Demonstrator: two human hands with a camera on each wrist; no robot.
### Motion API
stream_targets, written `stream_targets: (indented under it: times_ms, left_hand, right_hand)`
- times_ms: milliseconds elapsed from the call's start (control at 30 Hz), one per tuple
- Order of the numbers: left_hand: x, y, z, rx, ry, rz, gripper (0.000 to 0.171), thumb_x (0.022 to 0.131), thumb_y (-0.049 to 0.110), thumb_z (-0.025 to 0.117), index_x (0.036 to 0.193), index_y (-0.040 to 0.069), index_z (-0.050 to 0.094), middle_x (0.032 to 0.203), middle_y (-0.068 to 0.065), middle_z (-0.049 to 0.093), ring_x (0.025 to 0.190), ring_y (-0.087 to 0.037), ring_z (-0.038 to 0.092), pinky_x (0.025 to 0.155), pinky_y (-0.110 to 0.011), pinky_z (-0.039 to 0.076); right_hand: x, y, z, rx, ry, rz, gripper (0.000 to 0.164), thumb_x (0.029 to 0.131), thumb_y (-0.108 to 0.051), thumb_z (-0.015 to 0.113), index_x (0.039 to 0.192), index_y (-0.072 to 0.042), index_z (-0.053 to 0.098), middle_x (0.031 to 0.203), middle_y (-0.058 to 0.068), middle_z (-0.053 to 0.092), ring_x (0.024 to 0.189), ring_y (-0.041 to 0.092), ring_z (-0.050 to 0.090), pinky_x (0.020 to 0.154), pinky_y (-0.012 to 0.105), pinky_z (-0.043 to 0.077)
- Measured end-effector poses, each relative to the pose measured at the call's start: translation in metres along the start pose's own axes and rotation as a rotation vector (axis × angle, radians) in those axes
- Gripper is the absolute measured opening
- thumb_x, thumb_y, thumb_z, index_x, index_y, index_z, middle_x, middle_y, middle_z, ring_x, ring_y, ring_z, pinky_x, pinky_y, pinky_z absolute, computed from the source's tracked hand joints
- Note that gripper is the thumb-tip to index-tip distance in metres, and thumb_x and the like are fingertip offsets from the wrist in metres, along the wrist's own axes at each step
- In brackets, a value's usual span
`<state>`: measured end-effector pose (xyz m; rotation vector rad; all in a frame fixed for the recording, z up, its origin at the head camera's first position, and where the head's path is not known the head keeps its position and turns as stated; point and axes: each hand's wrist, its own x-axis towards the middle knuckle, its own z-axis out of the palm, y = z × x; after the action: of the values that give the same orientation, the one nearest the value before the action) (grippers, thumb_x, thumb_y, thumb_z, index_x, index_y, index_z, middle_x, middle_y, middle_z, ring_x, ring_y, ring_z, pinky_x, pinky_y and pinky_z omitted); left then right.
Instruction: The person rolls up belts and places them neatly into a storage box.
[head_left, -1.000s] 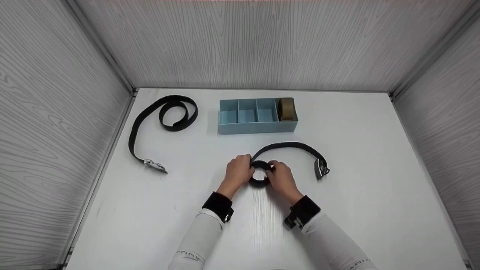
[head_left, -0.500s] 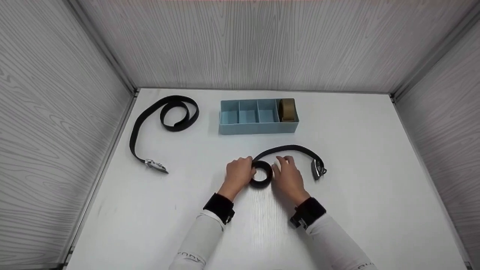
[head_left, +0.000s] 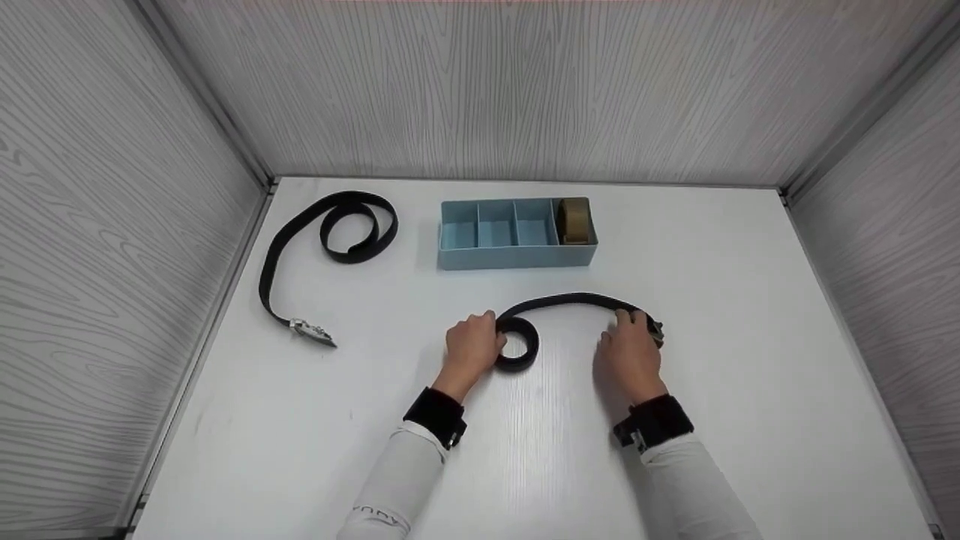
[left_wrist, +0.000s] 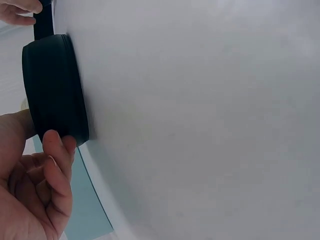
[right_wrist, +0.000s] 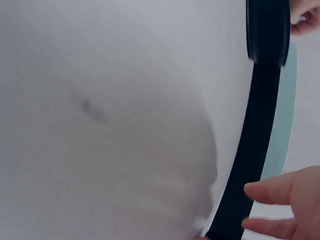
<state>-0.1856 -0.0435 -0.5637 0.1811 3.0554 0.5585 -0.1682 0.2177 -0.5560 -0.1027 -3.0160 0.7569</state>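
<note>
A black belt lies on edge before me, its tail wound into a coil [head_left: 529, 345] and the strap [head_left: 574, 298] curving right to a metal buckle [head_left: 655, 331]. My left hand [head_left: 472, 346] pinches the coil's left side; in the left wrist view its thumb goes inside the coil [left_wrist: 52, 90] and the fingers bend against the outside. My right hand [head_left: 632, 352] grips the strap close to the buckle. In the right wrist view, fingertips [right_wrist: 255, 190] lie along the strap's far side [right_wrist: 257, 125], and another fingertip shows on its near side at the bottom edge.
A second black belt [head_left: 274, 255] with a silver buckle [head_left: 311, 331] lies loosely curled at the left. Behind the coil stands a blue divided box [head_left: 517, 257], with a brown tape roll [head_left: 575, 220] in its right compartment. Grey wood-grain panels [head_left: 480, 90] enclose the white table.
My right hand has left the coil and moved right to the buckle end. The buckle has shifted and turned slightly. My left hand stays on the coil, which has shifted slightly left.
</note>
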Motion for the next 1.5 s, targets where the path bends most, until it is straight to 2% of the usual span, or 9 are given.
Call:
stream_targets:
  times_ms: [233,433,567,733,867,1067,1267,1400,1500]
  left_hand:
    - [0.001,-0.002,0.001,-0.002,-0.020,-0.022,0.019,0.085,0.025,0.069,0.087,0.007,0.064,0.080,-0.012,0.069,0.071,-0.031,0.067,0.058,-0.044,0.051]
    - [0.000,0.000,0.000,-0.006,-0.015,-0.017,0.019,0.084,0.024,0.068,0.088,0.006,0.063,0.081,-0.013,0.069,0.071,-0.033,0.068,0.059,-0.045,0.051]
    - [-0.001,0.001,-0.001,-0.015,-0.014,-0.016,0.018,0.085,0.023,0.068,0.087,0.006,0.062,0.080,-0.013,0.068,0.071,-0.032,0.067,0.059,-0.045,0.051]
    - [-0.002,0.005,0.000,-0.043,-0.025,-0.027,0.017,0.085,0.021,0.068,0.088,0.005,0.062,0.080,-0.013,0.068,0.073,-0.032,0.068,0.059,-0.044,0.052]
    - [-0.001,0.009,0.001,-0.078,-0.018,-0.046,0.015,0.085,0.018,0.067,0.087,0.004,0.062,0.081,-0.015,0.068,0.073,-0.032,0.068,0.058,-0.043,0.052]
    - [-0.001,0.013,0.002,-0.094,-0.003,-0.085,0.014,0.083,0.015,0.067,0.089,0.003,0.063,0.082,-0.017,0.069,0.076,-0.033,0.068,0.060,-0.045,0.053]
    - [-0.003,0.018,0.001,-0.082,-0.009,-0.110,0.018,0.083,0.017,0.067,0.093,0.002,0.063,0.084,-0.017,0.070,0.077,-0.034,0.069,0.061,-0.045,0.052]
    - [-0.002,0.019,0.000,-0.057,-0.023,-0.108,0.017,0.082,0.018,0.069,0.091,0.004,0.064,0.083,-0.015,0.070,0.076,-0.033,0.068,0.060,-0.044,0.052]
    - [0.000,0.018,0.000,-0.060,-0.007,-0.083,0.016,0.081,0.016,0.070,0.090,0.004,0.065,0.084,-0.015,0.069,0.077,-0.033,0.068,0.062,-0.044,0.052]
  right_hand:
    - [0.012,0.032,-0.021,0.190,-0.033,-0.039,0.021,0.093,-0.007,0.060,0.106,0.007,0.069,0.108,0.021,0.061,0.099,0.035,0.060,0.087,0.047,0.046]
    - [0.017,0.050,-0.040,0.199,-0.040,0.099,0.031,0.095,-0.012,0.057,0.121,0.004,0.065,0.118,0.024,0.062,0.113,0.041,0.056,0.094,0.051,0.042]
    - [0.020,0.053,-0.045,0.200,-0.042,0.108,0.044,0.096,-0.011,0.056,0.135,0.009,0.051,0.131,0.031,0.053,0.127,0.046,0.044,0.105,0.053,0.033]
    - [0.017,0.037,-0.035,0.207,-0.015,0.078,0.049,0.093,-0.008,0.058,0.136,0.013,0.046,0.138,0.036,0.041,0.131,0.049,0.037,0.108,0.053,0.029]
    - [0.013,0.015,-0.018,0.264,0.000,0.010,0.044,0.091,-0.006,0.062,0.130,0.012,0.052,0.135,0.036,0.039,0.121,0.047,0.046,0.102,0.052,0.037]
    - [0.003,-0.026,0.010,0.412,-0.194,-0.050,0.042,0.093,-0.010,0.063,0.130,0.008,0.054,0.127,0.027,0.050,0.090,0.033,0.067,0.077,0.041,0.054]
    - [-0.005,-0.059,0.033,0.526,-0.383,-0.030,0.045,0.096,-0.015,0.063,0.134,0.006,0.052,0.105,0.017,0.063,0.064,0.029,0.069,0.054,0.035,0.055]
    - [-0.006,-0.069,0.042,0.469,-0.342,-0.061,0.032,0.092,-0.009,0.066,0.122,0.003,0.062,0.079,0.008,0.065,0.055,0.024,0.067,0.049,0.031,0.052]
    - [-0.004,-0.073,0.044,0.422,-0.282,-0.083,0.027,0.089,-0.005,0.066,0.115,0.003,0.067,0.075,0.007,0.064,0.055,0.020,0.064,0.052,0.031,0.052]
